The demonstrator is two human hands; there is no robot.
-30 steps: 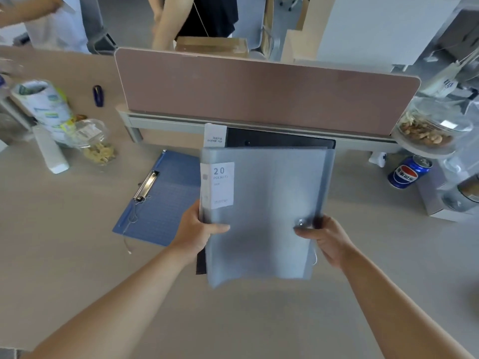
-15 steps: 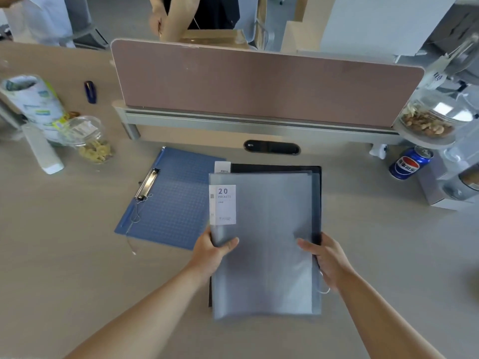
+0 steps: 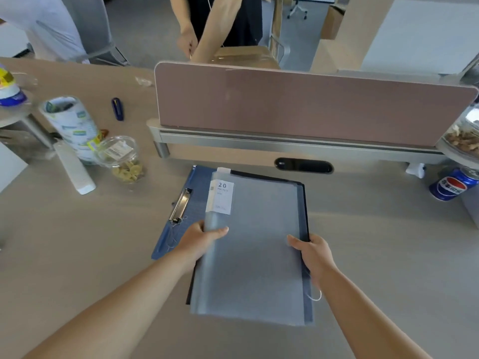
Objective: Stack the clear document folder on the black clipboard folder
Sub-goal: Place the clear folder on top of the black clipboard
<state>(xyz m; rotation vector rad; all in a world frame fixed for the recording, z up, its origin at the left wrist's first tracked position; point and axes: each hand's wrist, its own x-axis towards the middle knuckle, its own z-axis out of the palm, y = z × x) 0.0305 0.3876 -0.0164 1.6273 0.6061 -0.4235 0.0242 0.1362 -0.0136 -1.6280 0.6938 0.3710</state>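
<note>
The clear document folder (image 3: 255, 244), grey and translucent with a white "20 pockets" label, lies over the black clipboard folder (image 3: 303, 200) in the middle of the desk. Only the black folder's far edge, right edge and lower left corner show around it. My left hand (image 3: 199, 238) grips the clear folder's left edge, thumb on top. My right hand (image 3: 312, 251) holds its right edge, fingers over the black folder's rim. The clear folder's near end sticks out past the black one toward me.
A blue clipboard (image 3: 181, 211) lies to the left, partly under the folders. Snack jar (image 3: 123, 159), white remote (image 3: 74, 167) and paper roll (image 3: 71, 125) sit far left. A cola can (image 3: 452, 183) stands right. A pink divider (image 3: 298, 104) closes the back; people stand beyond it.
The clear folder has come down from a raised, tilted hold to lie flat over the black folder. Both hands lowered with it and keep hold of its edges.
</note>
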